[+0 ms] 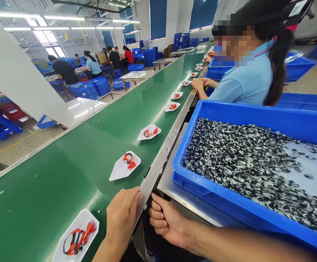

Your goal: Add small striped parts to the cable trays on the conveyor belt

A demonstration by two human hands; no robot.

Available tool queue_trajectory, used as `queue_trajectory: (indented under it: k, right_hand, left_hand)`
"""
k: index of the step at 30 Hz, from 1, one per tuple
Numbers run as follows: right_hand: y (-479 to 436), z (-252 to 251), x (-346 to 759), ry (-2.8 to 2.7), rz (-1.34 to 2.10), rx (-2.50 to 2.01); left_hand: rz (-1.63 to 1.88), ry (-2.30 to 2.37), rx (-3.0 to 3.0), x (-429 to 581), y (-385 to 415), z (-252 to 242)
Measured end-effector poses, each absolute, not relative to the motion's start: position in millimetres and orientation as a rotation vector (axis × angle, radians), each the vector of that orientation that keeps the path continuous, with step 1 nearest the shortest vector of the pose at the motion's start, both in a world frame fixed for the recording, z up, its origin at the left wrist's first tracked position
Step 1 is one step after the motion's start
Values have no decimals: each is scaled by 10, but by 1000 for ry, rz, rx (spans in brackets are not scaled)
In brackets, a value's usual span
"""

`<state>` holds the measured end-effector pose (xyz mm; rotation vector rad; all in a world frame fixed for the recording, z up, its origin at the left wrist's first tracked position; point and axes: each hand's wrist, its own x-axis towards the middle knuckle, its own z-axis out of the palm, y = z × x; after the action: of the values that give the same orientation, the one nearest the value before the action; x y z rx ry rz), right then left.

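Observation:
My left hand (123, 216) rests on the near edge of the green conveyor belt (65, 174), knuckles up, fingers curled over the metal rail (161, 154). My right hand (165, 220) sits just right of it, fingers folded under the rail's edge; whatever they grip is hidden. A white tray (76, 236) with an orange and black part lies on the belt left of my left hand. Another white tray (124, 166) with orange pieces sits farther up the belt.
A blue bin (229, 196) of small black and white parts stands to my right on a steel table. A co-worker in a light blue shirt (245, 83) sits beyond it. More white trays (149, 132) line the belt. Other people work at far tables among blue crates.

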<state>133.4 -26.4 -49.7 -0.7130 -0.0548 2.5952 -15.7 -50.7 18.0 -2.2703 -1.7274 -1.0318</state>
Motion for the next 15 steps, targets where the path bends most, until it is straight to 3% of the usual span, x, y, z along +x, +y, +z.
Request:
queue_trajectory:
  k: [5, 9, 15]
  right_hand:
    - [-304, -484, 1338, -216, 2561, -721]
    - [-280, -468, 1334, -219, 2537, -711]
    - [-238, -460, 1353, -213, 2534, -618]
  left_hand:
    - [-844, -1875, -2078, -520, -354, 337]
    - [-499, -2078, -2088, -727, -234, 333]
    - [-270, -2026, -2243, -916, -122, 333]
